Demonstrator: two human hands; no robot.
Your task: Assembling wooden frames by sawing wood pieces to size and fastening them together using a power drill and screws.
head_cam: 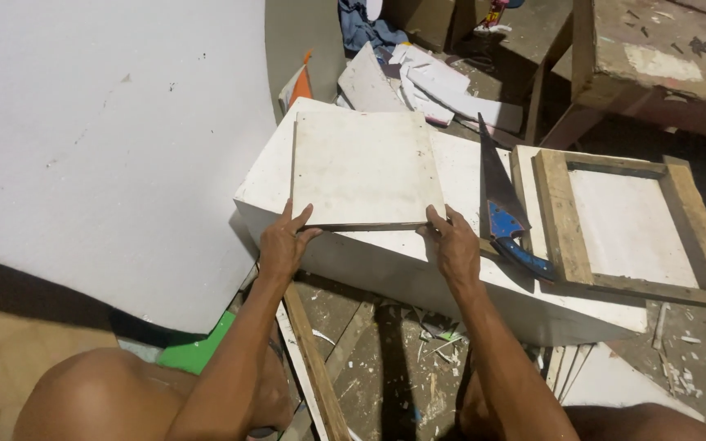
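On one white box (386, 261), one square board (365, 167), left hand (282, 245) and right hand (455, 245) pinching its corners, one handsaw (500, 208)

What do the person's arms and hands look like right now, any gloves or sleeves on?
Both are bare. The left hand and right hand wear no gloves, and no rings or watch show. The forearms have no sleeves up to where they leave the picture. No tape, straps or markings are visible on either arm.

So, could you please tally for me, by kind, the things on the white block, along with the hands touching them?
Square white boards: 1, held at its near edge
Handsaws with blue handle: 1
Wooden frames: 1
Hands: 2, left hand and right hand
Total: 5, all at the white block
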